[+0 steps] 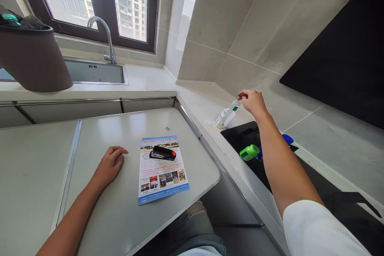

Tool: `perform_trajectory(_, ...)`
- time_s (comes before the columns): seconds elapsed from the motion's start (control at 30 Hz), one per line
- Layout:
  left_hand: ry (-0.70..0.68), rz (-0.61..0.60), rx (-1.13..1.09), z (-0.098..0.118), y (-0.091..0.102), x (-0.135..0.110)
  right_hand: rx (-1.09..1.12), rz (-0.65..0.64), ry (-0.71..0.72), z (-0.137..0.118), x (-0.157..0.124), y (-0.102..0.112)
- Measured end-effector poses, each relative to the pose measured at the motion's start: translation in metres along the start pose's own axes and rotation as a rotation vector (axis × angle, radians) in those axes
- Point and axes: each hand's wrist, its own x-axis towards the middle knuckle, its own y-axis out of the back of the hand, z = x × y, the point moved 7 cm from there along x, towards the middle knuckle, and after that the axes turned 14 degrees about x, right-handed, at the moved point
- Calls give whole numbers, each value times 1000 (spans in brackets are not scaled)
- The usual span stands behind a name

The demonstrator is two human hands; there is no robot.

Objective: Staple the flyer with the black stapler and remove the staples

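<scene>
My left hand (pixel 111 167) rests on the white table (pixel 120 212), fingers loosely apart, holding nothing. To its right lies a printed flyer (pixel 163 178) with a black stapler (pixel 162 153) on top. Two small staple strips (pixel 167 128) lie just beyond the flyer. My right hand (pixel 253 102) reaches over the counter, its fingers pinched together at the mouth of a clear bottle (pixel 227 115). Whether they grip the rim or something small is hidden. The bottle has a white and green label and a few bits at its bottom; it appears to lean in view.
A green-capped container (pixel 249 153) and blue items, partly behind my right arm, lie on the black cooktop (pixel 237 136). A brown bin (pixel 33 58) stands by the sink (pixel 96 73) and its faucet (pixel 109 42). A black panel (pixel 345 60) hangs on the tiled wall.
</scene>
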Motion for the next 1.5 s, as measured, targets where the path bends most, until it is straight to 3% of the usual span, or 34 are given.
perform_trajectory(0.4, 10, -3, 4, 3, 1, 0, -51, -38, 5, 5, -2, -10)
perform_trajectory(0.63, 6, -19, 11, 3, 1, 0, 15, 154, 68, -14, -11, 13)
perform_trajectory(0.77, -1, -12, 15, 1, -1, 0, 5, 267, 27, -24, -53, 50)
perform_trajectory(0.9, -4, -8, 21, 3, 1, 1, -75, 348, -198, -8, -132, 79)
perform_trajectory(1.0, 20, -35, 21, 5, 4, 1, -139, 203, -325, 13, -190, 59)
perform_trajectory(1.1, 16, -24, 16, 12, 8, 1, -160, 179, -275, 24, -230, 28)
perform_trajectory(1.2, 3, 31, 9, 21, 15, 0, -181, 183, -227, 30, -248, 6)
perform_trajectory(1.3, -5, 77, 7, 29, 27, 0, -180, 175, -257, 33, -253, 2)
perform_trajectory(1.4, 7, 100, 27, 43, 50, 2, -135, 223, -223, 15, -256, 11)
perform_trajectory(1.47, 5, 73, 26, 66, 70, 1, -61, 232, -122, -17, -262, 11)
perform_trajectory(1.5, -29, 1, 1, 84, 77, -2, 4, 204, -54, -38, -267, 6)
